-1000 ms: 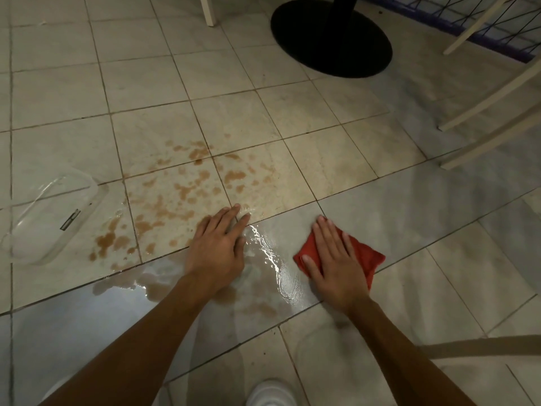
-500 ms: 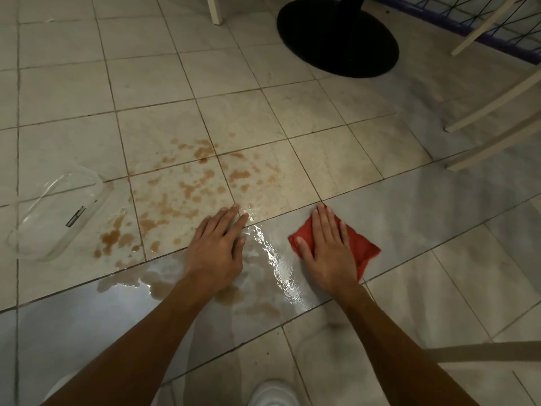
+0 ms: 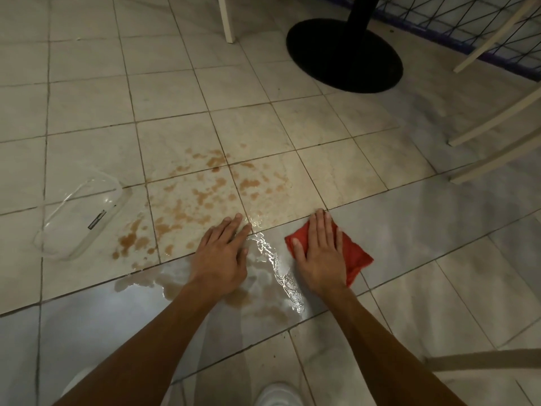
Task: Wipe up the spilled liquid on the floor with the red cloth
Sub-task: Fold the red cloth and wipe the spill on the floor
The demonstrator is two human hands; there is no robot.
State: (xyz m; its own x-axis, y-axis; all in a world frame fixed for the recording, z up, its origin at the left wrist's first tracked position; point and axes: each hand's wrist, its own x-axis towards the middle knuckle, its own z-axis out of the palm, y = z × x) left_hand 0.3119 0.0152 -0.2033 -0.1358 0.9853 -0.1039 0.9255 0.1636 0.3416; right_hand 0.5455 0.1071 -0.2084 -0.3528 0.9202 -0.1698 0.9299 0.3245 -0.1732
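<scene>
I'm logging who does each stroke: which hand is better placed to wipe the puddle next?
The right hand. It lies flat on the red cloth, just right of the glossy puddle. The left hand is bare, pressed to the floor at the spill's edge.

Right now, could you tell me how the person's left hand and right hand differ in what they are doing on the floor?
The left hand lies bare on the tiles, while the right hand presses flat on the red cloth. The left hand rests at the edge of the spilled liquid, while the right hand sits to the right of the wet patch. Both hands are open, palm down, fingers pointing forward.
</scene>
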